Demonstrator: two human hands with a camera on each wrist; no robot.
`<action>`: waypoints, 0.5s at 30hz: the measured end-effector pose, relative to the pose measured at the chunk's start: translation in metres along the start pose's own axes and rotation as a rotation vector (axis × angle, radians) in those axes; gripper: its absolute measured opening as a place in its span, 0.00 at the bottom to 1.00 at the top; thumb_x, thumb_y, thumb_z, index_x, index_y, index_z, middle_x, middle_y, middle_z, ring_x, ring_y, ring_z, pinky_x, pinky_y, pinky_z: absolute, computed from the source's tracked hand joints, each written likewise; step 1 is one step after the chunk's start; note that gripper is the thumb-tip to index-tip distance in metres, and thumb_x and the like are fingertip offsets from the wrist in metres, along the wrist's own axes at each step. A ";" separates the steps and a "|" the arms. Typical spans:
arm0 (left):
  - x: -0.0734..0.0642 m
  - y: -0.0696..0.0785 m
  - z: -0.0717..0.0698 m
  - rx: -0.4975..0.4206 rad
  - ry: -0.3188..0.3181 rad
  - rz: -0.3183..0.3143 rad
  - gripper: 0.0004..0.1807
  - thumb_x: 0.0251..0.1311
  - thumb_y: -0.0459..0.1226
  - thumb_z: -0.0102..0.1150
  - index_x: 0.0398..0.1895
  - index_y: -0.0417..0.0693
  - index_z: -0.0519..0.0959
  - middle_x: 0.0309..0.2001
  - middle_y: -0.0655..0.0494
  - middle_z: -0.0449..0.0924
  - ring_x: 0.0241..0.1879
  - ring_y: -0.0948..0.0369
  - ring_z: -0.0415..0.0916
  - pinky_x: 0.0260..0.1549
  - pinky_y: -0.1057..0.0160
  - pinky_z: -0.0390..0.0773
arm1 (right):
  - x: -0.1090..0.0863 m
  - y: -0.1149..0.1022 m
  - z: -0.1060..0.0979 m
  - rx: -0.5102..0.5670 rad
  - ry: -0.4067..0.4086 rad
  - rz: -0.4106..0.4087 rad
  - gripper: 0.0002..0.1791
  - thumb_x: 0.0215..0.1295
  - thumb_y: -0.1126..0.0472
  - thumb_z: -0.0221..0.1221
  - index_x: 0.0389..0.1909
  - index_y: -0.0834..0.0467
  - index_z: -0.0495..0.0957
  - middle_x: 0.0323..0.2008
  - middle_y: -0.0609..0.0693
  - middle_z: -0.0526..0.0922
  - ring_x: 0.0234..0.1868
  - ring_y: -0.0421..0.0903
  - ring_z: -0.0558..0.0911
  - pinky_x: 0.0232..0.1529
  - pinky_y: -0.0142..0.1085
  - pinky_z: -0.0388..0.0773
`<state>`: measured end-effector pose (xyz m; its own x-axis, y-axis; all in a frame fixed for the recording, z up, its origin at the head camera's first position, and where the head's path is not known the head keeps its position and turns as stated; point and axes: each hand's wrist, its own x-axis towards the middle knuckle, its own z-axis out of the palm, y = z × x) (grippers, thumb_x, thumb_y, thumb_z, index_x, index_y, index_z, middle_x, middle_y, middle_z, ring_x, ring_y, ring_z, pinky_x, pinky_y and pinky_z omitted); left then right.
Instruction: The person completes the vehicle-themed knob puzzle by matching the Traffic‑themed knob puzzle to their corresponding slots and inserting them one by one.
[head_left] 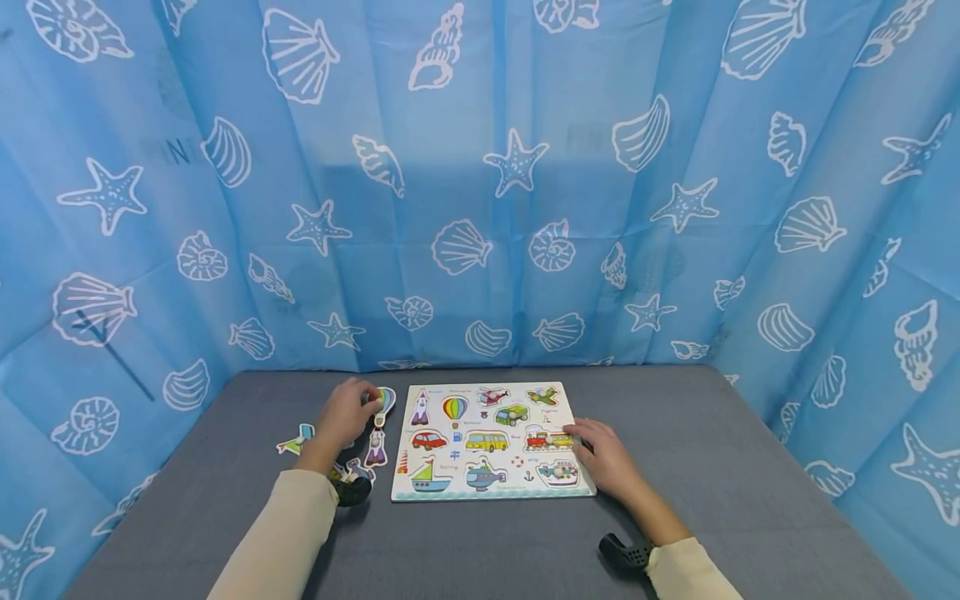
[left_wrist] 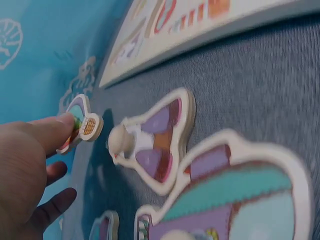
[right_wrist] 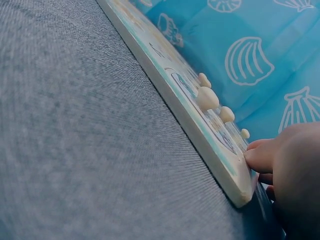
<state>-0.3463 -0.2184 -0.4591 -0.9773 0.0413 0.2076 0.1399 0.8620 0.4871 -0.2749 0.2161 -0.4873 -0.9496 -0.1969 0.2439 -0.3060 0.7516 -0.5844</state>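
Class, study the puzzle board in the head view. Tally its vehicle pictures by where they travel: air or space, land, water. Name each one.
Air or space: 4 (rocket, balloon, helicopter, plane)
Land: 4 (green truck, car, bus, train)
Water: 3 (sailboat, submarine, ship)
Total: 11

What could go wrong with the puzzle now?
The left grip holds the balloon piece close to the rocket piece, so it might slip or bump the rocket and push it aside.

The right grip touches the puzzle board's right edge; a nudge there might slide the board.
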 end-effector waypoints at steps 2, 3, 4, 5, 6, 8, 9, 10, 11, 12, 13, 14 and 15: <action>0.001 0.006 0.000 -0.009 0.021 0.014 0.07 0.62 0.39 0.64 0.38 0.46 0.81 0.43 0.51 0.74 0.41 0.52 0.71 0.40 0.49 0.70 | 0.000 0.000 0.000 -0.002 0.001 -0.003 0.18 0.67 0.69 0.56 0.57 0.65 0.77 0.62 0.68 0.70 0.65 0.68 0.63 0.61 0.62 0.57; 0.001 0.008 0.001 -0.016 0.030 0.022 0.06 0.62 0.39 0.64 0.38 0.46 0.81 0.42 0.51 0.74 0.40 0.52 0.71 0.39 0.49 0.70 | 0.000 0.001 0.000 -0.003 0.002 -0.004 0.18 0.67 0.69 0.56 0.57 0.65 0.77 0.62 0.68 0.70 0.65 0.68 0.63 0.61 0.62 0.57; 0.001 0.011 0.001 -0.023 0.038 0.029 0.06 0.62 0.39 0.65 0.37 0.46 0.81 0.42 0.51 0.74 0.40 0.52 0.71 0.39 0.49 0.70 | 0.000 0.001 0.000 -0.005 0.002 -0.005 0.18 0.67 0.69 0.56 0.57 0.65 0.77 0.62 0.68 0.70 0.65 0.68 0.63 0.61 0.62 0.57; 0.001 0.014 0.002 -0.028 0.042 0.031 0.06 0.61 0.39 0.65 0.37 0.47 0.81 0.42 0.51 0.74 0.41 0.52 0.71 0.39 0.49 0.70 | 0.000 0.001 0.000 -0.006 0.002 -0.005 0.18 0.67 0.69 0.56 0.57 0.65 0.77 0.62 0.67 0.70 0.65 0.68 0.63 0.61 0.62 0.57; 0.001 0.017 0.003 -0.039 0.045 0.029 0.05 0.61 0.39 0.65 0.36 0.47 0.81 0.43 0.51 0.74 0.41 0.52 0.71 0.40 0.50 0.71 | 0.001 0.001 0.000 -0.009 0.002 -0.005 0.18 0.66 0.69 0.56 0.57 0.64 0.77 0.62 0.67 0.70 0.65 0.67 0.63 0.61 0.62 0.57; 0.000 0.023 0.004 -0.062 0.050 0.031 0.05 0.61 0.38 0.65 0.36 0.47 0.81 0.43 0.51 0.74 0.43 0.51 0.71 0.41 0.49 0.71 | 0.001 0.000 0.001 -0.010 0.003 -0.004 0.18 0.66 0.69 0.56 0.56 0.64 0.78 0.62 0.67 0.70 0.65 0.67 0.63 0.61 0.62 0.57; 0.000 0.027 0.005 -0.074 0.052 0.032 0.05 0.61 0.38 0.65 0.35 0.47 0.81 0.44 0.50 0.74 0.44 0.51 0.71 0.42 0.48 0.71 | 0.001 0.000 0.001 -0.010 0.003 -0.003 0.18 0.66 0.69 0.57 0.56 0.64 0.78 0.62 0.67 0.70 0.65 0.67 0.63 0.61 0.62 0.57; 0.000 0.029 0.007 -0.083 0.055 0.032 0.05 0.61 0.38 0.65 0.35 0.47 0.81 0.44 0.50 0.74 0.45 0.50 0.71 0.43 0.48 0.71 | 0.001 0.000 0.001 -0.009 0.004 -0.001 0.17 0.66 0.69 0.57 0.56 0.64 0.78 0.62 0.67 0.71 0.65 0.67 0.63 0.61 0.62 0.57; 0.000 0.032 0.008 -0.090 0.060 0.035 0.05 0.61 0.38 0.66 0.34 0.48 0.81 0.44 0.50 0.74 0.46 0.50 0.71 0.43 0.48 0.71 | 0.000 0.000 0.001 -0.009 0.004 -0.001 0.17 0.66 0.69 0.57 0.56 0.64 0.78 0.62 0.67 0.71 0.65 0.67 0.63 0.61 0.62 0.57; -0.001 0.034 0.010 -0.101 0.065 0.038 0.05 0.60 0.38 0.66 0.34 0.48 0.81 0.44 0.50 0.74 0.46 0.50 0.71 0.43 0.48 0.71 | 0.000 0.000 0.001 -0.009 0.005 0.000 0.17 0.66 0.69 0.57 0.56 0.64 0.78 0.62 0.67 0.71 0.65 0.67 0.63 0.61 0.62 0.57; -0.001 0.036 0.012 -0.107 0.071 0.040 0.05 0.60 0.38 0.66 0.34 0.48 0.81 0.44 0.50 0.74 0.46 0.51 0.71 0.43 0.48 0.71 | 0.000 0.000 0.001 -0.009 0.006 -0.001 0.18 0.66 0.69 0.57 0.56 0.64 0.78 0.62 0.67 0.71 0.65 0.67 0.63 0.61 0.62 0.57; -0.001 0.038 0.014 -0.111 0.077 0.041 0.05 0.60 0.38 0.66 0.34 0.48 0.81 0.44 0.51 0.74 0.46 0.51 0.71 0.43 0.49 0.71 | 0.000 0.000 0.001 -0.010 0.007 0.000 0.18 0.66 0.69 0.57 0.56 0.64 0.78 0.62 0.67 0.71 0.65 0.67 0.63 0.61 0.62 0.57; -0.001 0.040 0.016 -0.118 0.084 0.037 0.05 0.60 0.39 0.67 0.33 0.49 0.81 0.43 0.52 0.74 0.45 0.52 0.71 0.42 0.49 0.71 | 0.000 0.000 0.001 -0.010 0.007 0.001 0.18 0.66 0.69 0.57 0.56 0.64 0.78 0.62 0.67 0.71 0.65 0.67 0.63 0.61 0.62 0.57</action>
<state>-0.3421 -0.1755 -0.4535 -0.9552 0.0251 0.2948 0.1977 0.7954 0.5730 -0.2748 0.2155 -0.4876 -0.9495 -0.1913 0.2487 -0.3039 0.7584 -0.5766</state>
